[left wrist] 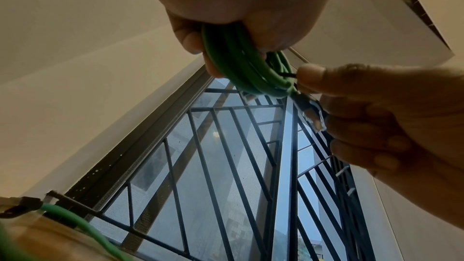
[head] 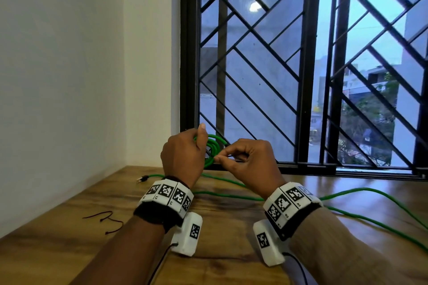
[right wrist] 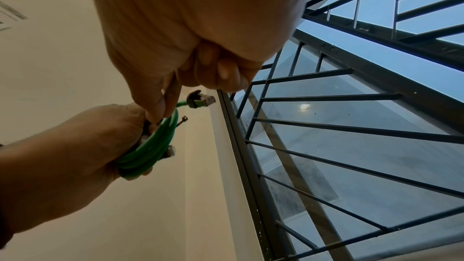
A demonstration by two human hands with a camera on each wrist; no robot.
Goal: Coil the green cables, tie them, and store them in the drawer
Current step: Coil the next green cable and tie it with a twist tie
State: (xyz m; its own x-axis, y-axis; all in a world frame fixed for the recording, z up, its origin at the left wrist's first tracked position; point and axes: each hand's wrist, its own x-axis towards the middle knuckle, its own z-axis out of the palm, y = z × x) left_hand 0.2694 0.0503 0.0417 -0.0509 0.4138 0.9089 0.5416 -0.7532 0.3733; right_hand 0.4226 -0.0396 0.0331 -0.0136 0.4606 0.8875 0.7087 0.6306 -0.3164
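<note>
Above the bench's far edge, near the window, the left hand (head: 183, 155) holds a green coil (head: 212, 149) up off the wood, fingers curled round the bundled loops so they can't spring apart. Right hand (head: 245, 159) sits just beside it, thumb and forefinger pinching a thin black tie (right wrist: 181, 122) at the coil's side; other fingers curled in. Judged step: tying the coil, tie not yet cinched as far as I can tell. Both plugs (right wrist: 200, 100) stick out free past the loops, so the ends are clear of the wrap. Coil is held in the air, probably so the tie can pass all the way round.

More green cable (head: 347, 203) lies loose across the bench's right side and toward the far edge, still uncoiled. Spare ties (head: 105, 221) lie by the left edge, within reach for the next coil. Drawer is not in view. Risk: loops slipping if the left grip eases before the tie is snug.
</note>
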